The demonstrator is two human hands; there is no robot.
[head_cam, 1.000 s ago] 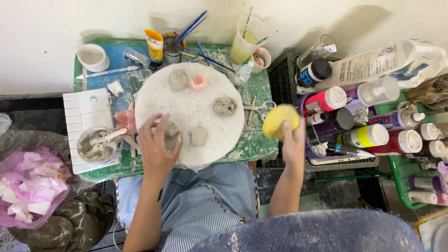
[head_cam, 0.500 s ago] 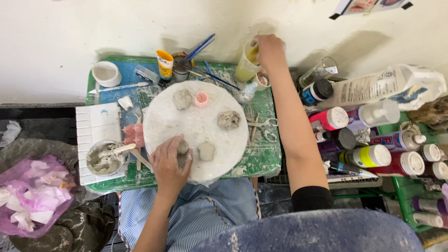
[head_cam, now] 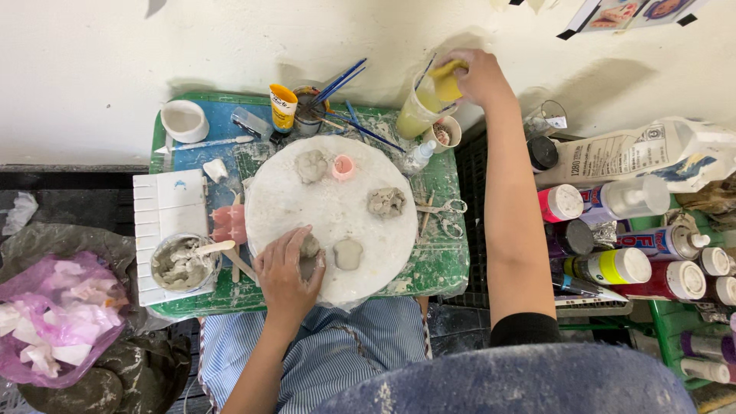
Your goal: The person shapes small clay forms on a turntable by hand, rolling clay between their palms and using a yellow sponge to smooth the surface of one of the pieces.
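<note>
While my blue-striped lap sits closest below, my left hand (head_cam: 287, 276) rests on the near edge of the round white board (head_cam: 337, 253), fingers curled down over a small grey clay lump (head_cam: 310, 245) and pressing it against the board. Just to the right of that lump, on the board, lies a flat grey clay piece (head_cam: 348, 254) with a scalloped top, apart from my fingers. Left of the board, touching its rim, stands a small metal bowl (head_cam: 182, 264) of grey clay paste with a wooden stick (head_cam: 213, 247) laid across it, set on a white ridged palette (head_cam: 165, 222). Further across the board sit a rough grey clay clump (head_cam: 386, 202) toward its right side, another grey clay shape (head_cam: 311, 165) at its far edge, and a little pink cup (head_cam: 343, 166) just beside that shape. Scissors (head_cam: 441, 207) lie on the green tabletop (head_cam: 441, 264) right of the board. Beyond the board's far right rim, my right hand (head_cam: 479, 77) is stretched out with the arm long, fingers closed around a yellow sponge (head_cam: 447, 80), holding it at the mouth of a cup of yellowish water (head_cam: 415, 116). Blue-handled brushes (head_cam: 341, 80) stand in a jar past the board's far edge, near an orange-capped paint tube (head_cam: 282, 107).
</note>
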